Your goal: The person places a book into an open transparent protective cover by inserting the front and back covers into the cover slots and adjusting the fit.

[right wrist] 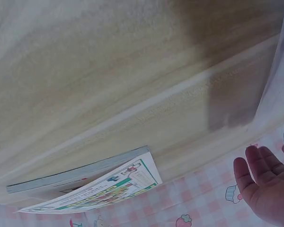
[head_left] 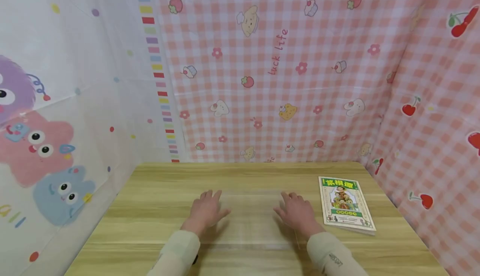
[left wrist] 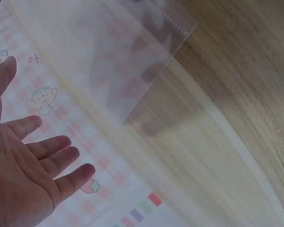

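A clear plastic sheet or sleeve (head_left: 247, 222) lies on the wooden table between the two hands; its outline is faint in the head view. In the left wrist view the plastic (left wrist: 128, 61) looks hazy, with a ribbed mark near one corner. My left hand (head_left: 206, 211) is at the sheet's left side, fingers spread and apart, gripping nothing. At the right side is my right hand (head_left: 297, 212), also with loosely extended fingers and no object in it. Whether either hand touches the plastic cannot be told. Right of that hand lies a paperback book (head_left: 346, 204) with a green-and-white illustrated cover.
The wood-grain table (head_left: 157, 184) ends at a pink checked cloth (head_left: 232, 68) behind it. A white cartoon-print cloth (head_left: 93, 68) hangs along the left, and a checked cherry-print cloth (head_left: 438, 134) along the right. The book (right wrist: 109, 189) also shows in the right wrist view.
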`<state>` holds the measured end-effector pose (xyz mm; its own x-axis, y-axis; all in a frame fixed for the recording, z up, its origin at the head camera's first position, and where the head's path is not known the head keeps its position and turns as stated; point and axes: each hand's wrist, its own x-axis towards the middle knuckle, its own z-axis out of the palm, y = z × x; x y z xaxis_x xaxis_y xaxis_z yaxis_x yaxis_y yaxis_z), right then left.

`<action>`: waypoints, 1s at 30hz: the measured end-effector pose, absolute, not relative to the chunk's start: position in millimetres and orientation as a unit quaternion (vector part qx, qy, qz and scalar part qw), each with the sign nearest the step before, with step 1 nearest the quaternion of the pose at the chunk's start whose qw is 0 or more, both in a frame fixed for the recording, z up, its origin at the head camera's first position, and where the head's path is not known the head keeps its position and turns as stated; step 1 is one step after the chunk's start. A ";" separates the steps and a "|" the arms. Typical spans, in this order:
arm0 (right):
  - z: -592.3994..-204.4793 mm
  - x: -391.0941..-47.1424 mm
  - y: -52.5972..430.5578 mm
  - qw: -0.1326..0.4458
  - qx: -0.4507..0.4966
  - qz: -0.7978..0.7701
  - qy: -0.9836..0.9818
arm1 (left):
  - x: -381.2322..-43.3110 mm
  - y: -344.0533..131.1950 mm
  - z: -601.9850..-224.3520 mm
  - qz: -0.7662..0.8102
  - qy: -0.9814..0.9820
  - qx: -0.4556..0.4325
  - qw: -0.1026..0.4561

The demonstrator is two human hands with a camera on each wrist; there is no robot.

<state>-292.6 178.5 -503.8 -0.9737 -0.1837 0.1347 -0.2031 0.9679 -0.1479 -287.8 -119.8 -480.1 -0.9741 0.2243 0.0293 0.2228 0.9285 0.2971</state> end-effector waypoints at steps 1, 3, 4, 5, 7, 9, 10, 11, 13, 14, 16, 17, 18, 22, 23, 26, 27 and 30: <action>-503.0 -292.7 178.9 0.056 0.097 0.083 -0.990 | -287.7 -119.7 -479.6 0.150 0.982 0.113 0.007; -501.0 -293.0 179.9 0.047 0.097 0.089 -0.990 | -287.3 -119.5 -477.8 0.146 0.983 0.115 0.015; -499.9 -293.4 180.4 0.042 0.097 0.094 -0.990 | -287.4 -119.5 -477.1 0.146 0.982 0.115 0.019; -498.8 -293.9 180.9 0.038 0.098 0.098 -0.990 | -287.5 -119.8 -476.1 0.146 0.982 0.116 0.020; -496.2 -295.6 181.6 0.032 0.102 0.106 -0.989 | -288.3 -120.1 -473.3 0.147 0.982 0.118 0.022; -493.9 -298.1 181.4 0.027 0.106 0.117 -0.987 | -289.2 -120.5 -469.9 0.145 0.982 0.120 0.021; -492.8 -299.2 181.2 0.025 0.106 0.122 -0.987 | -289.6 -120.6 -468.3 0.146 0.982 0.121 0.022; -491.9 -300.6 180.9 0.023 0.106 0.128 -0.986 | -289.7 -120.6 -466.3 0.145 0.982 0.122 0.023; -490.5 -303.5 180.2 0.022 0.105 0.135 -0.985 | -289.5 -120.1 -463.2 0.150 0.981 0.122 0.032; -489.7 -304.3 179.8 0.020 0.102 0.138 -0.985 | -289.0 -119.5 -461.5 0.154 0.980 0.122 0.037; -488.3 -305.9 179.7 0.018 0.098 0.139 -0.985 | -288.2 -117.8 -459.9 0.163 0.978 0.121 0.051; -488.0 -306.6 179.8 0.017 0.096 0.140 -0.985 | -287.7 -116.8 -459.3 0.165 0.977 0.119 0.057; -487.3 -307.0 180.1 0.015 0.097 0.137 -0.986 | -287.7 -116.0 -459.7 0.167 0.977 0.118 0.061; -486.4 -308.0 182.4 -0.005 0.097 0.137 -0.986 | -285.4 -114.7 -458.9 0.162 0.978 0.114 0.072; -486.5 -308.2 183.2 -0.010 0.097 0.137 -0.986 | -284.5 -114.9 -457.9 0.161 0.978 0.113 0.074; -486.4 -308.4 185.4 -0.027 0.090 0.139 -0.986 | -281.6 -116.1 -455.2 0.159 0.978 0.110 0.084; -486.5 -308.3 186.0 -0.033 0.086 0.140 -0.986 | -280.7 -116.4 -454.3 0.159 0.977 0.108 0.088; -487.2 -307.5 188.2 -0.044 0.081 0.141 -0.986 | -278.9 -116.8 -454.7 0.156 0.977 0.106 0.100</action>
<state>-307.5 188.2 -487.2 -0.9829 -0.1730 -0.0631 -0.1483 0.9469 -0.2853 -278.9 -116.8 -454.7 -0.9576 0.2382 -0.1619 0.1760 0.9289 0.3259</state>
